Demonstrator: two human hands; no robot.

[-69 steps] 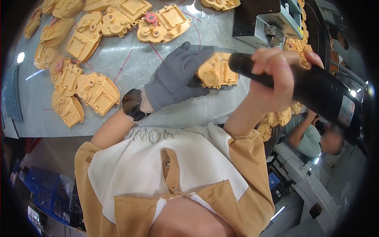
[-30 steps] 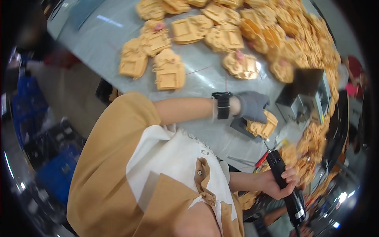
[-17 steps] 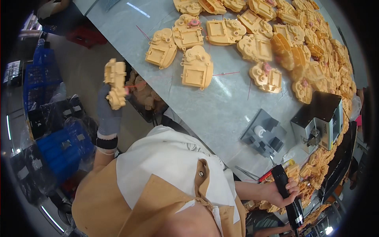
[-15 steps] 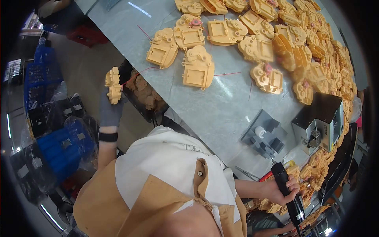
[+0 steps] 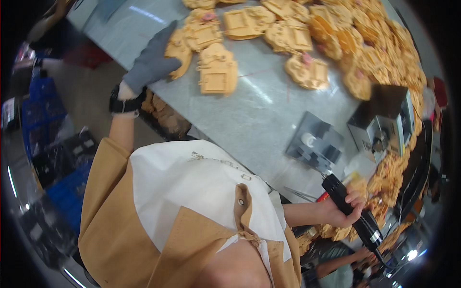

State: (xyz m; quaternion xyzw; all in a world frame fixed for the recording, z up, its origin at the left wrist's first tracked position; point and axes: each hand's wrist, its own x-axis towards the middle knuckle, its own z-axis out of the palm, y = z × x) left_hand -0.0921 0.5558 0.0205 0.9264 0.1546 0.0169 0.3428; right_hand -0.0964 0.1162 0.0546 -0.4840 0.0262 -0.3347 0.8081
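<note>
Left hand (image 5: 152, 62), one, grey-gloved: is touching a yellow housing (image 5: 179, 47) at the left edge of the table (image 5: 257, 122), thumb and fingers standing apart; whether they are gripping, cannot tell. Right hand (image 5: 346, 209), one, bare: is clamping round a black power screwdriver (image 5: 336, 191), its bit pointing toward a grey fixture (image 5: 318, 128). Heaped housings (image 5: 370, 41): are lying farther right.

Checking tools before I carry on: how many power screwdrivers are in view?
1: the black power screwdriver in the right hand, its tip close to the gray holder. Others could be hidden behind or under the piled yellow casings.
</note>
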